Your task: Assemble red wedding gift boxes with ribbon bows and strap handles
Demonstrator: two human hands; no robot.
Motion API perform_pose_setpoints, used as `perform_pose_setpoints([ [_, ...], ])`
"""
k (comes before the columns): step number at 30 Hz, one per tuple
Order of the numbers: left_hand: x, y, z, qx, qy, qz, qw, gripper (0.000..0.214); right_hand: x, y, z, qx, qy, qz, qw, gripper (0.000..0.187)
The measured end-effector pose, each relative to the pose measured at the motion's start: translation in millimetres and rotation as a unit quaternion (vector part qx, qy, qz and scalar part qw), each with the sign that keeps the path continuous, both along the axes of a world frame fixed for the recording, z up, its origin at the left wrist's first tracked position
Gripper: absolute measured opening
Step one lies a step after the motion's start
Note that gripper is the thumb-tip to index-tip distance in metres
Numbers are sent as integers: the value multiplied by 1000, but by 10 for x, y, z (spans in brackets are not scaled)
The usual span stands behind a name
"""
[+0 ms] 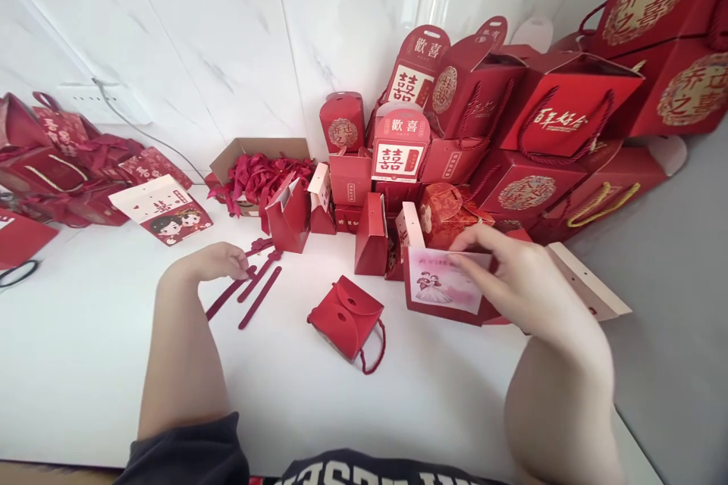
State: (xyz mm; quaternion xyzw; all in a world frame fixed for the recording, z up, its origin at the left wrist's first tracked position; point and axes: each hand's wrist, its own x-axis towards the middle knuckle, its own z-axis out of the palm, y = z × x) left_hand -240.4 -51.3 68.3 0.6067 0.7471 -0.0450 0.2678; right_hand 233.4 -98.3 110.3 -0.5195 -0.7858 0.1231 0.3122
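My right hand (520, 280) grips the top edge of a red gift box with a pink wedding picture on its front (444, 286), fingers wrapped over it. My left hand (219, 261) lies on the white table (114, 348), fingers curled on the end of several dark red paper strips (250, 292). A small closed red box with a cord handle (346, 318) sits between the two hands.
A pile of red gift boxes and bags (512, 129) leans on the tiled wall at the back right. A cardboard box of red ribbons (258, 170) stands at the back. Flat red bags (62, 159) and a cartoon-couple box (164, 208) lie at the left.
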Motion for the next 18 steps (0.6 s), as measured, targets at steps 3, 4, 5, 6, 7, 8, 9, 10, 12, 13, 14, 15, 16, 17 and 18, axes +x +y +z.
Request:
perform_pose_setpoints([
  [3,199,-162,269,11,-129,-39,991,48,-102,200,-148,-57,-52,59,995,5],
  [4,309,-216,356,29,-179,-49,982,52,-134,253,-201,-65,-68,65,993,6],
  [5,438,-266,435,52,-213,-57,974,52,-158,291,-249,-70,-82,68,992,7],
  [6,581,-311,506,77,-235,-62,967,49,-172,314,-289,-71,-93,70,991,8],
  [7,732,-352,565,105,-251,-64,960,44,-178,320,-316,-72,-101,72,990,9],
  [8,885,-386,611,125,-266,-66,954,40,-180,312,-328,-74,-105,74,989,10],
  [9,1036,-414,644,151,-276,-62,947,36,-181,289,-325,-71,-108,75,989,11],
  [10,1178,-436,664,174,-287,-65,940,33,-189,255,-307,-62,-107,73,990,11],
  [12,1435,-466,670,215,-319,-81,919,31,-236,159,-237,-13,-79,64,995,12],
  [13,1548,-476,658,227,-339,-89,909,30,-279,104,-193,27,-51,65,996,12],
  [14,1652,-484,641,236,-363,-95,897,29,-333,46,-150,67,-13,74,995,13],
  [15,1748,-493,619,243,-388,-99,883,29,-395,-10,-112,102,31,91,990,13],
  [16,1835,-504,594,249,-413,-101,870,29,-461,-62,-83,123,77,112,983,13],
  [17,1912,-517,567,257,-435,-103,857,30,-525,-106,-65,128,121,132,975,13],
  [18,1979,-532,539,267,-450,-104,846,31,-583,-141,-56,122,161,142,969,12],
])
